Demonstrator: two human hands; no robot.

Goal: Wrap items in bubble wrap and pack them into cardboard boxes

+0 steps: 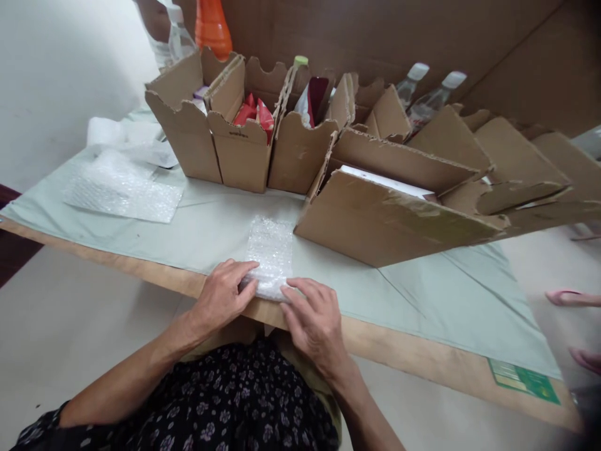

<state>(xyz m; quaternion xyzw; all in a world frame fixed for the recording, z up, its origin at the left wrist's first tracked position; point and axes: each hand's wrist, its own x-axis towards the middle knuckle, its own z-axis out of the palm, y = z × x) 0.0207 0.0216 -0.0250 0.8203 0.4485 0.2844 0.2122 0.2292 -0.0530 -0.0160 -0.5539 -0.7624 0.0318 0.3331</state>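
No text or numbers can be read.

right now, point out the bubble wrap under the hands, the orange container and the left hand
Bubble wrap (270, 247): head view, on its upper surface.
Orange container (213, 30): head view, on its visible body.
Left hand (221, 289): head view, on its back.

left hand and right hand curl inward

Here it is, right in front of you: your clear, roughly rectangular bubble-wrap piece, glinting, its far end lying flat on the pale green cloth, its near end thicker, folded or rolled, by the table's edge.
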